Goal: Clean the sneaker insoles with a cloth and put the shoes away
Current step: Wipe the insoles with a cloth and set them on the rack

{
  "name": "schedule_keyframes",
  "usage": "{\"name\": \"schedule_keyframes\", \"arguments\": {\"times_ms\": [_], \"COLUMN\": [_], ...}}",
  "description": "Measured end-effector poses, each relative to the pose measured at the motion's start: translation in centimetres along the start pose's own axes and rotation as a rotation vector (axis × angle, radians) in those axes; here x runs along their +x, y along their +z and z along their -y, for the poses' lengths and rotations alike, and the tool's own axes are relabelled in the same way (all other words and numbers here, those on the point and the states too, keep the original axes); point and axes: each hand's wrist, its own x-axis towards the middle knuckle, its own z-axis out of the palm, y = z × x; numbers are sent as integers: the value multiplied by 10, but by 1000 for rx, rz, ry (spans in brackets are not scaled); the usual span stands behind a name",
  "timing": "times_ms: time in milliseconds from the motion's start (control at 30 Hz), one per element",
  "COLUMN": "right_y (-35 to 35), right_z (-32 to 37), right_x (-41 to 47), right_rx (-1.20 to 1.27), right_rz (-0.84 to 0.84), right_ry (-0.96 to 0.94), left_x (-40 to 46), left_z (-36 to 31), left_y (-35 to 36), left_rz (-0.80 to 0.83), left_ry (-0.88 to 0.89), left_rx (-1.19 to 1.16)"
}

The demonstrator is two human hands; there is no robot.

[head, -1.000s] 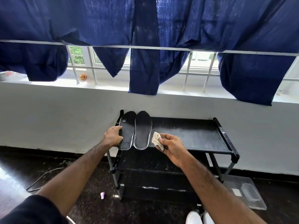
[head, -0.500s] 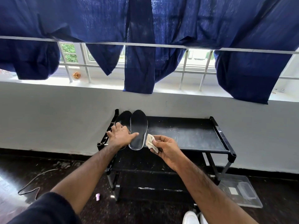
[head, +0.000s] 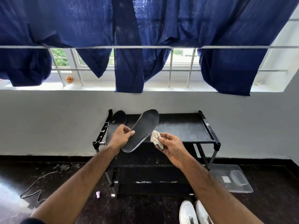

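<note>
Head view gives me both hands over the rack. My left hand has its fingers curled over the near half of one insole, thumb out of sight beneath, so the insole is lifted and tilted, its toe end up toward the wall. My right hand pinches a small pale cloth between thumb and curled fingers; the cloth sits just beside the insole's right edge, and I cannot tell whether they touch. The second insole lies flat at the left end of the rack top, its near half hidden behind my left hand. Lower shelves are dark and hard to read. Two white shoes stand on the floor by my right forearm, cut off by the bottom edge. A clear tray lies on the floor right of the rack, a cable to the left.
</note>
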Motion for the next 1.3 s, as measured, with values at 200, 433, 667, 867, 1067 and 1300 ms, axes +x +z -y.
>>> {"name": "schedule_keyframes", "arguments": {"times_ms": [200,433,667,867,1067,1300], "right_y": [-17,-45,-54,-48,-44,-55], "right_z": [-8,-53,-76,-88,-117,-131], "right_x": [-83,-186,-245,-269,-278,-255], "right_rx": [18,-121,4,23,72,-453], "right_rz": [10,-89,-158,-116,-56,-163], "right_ry": [-66,-166,-118,-70,124,48], "left_x": [-142,-289,-355,-365,-351,-340], "left_z": [8,29,31,29,45,83], "left_y": [14,14,5,1,13,36], "left_rz": [170,341,530,552,590,569], "left_ry": [-66,-134,-99,-165,-267,-390], "left_rx": [-323,-514,-495,-521,-551,-582]}}
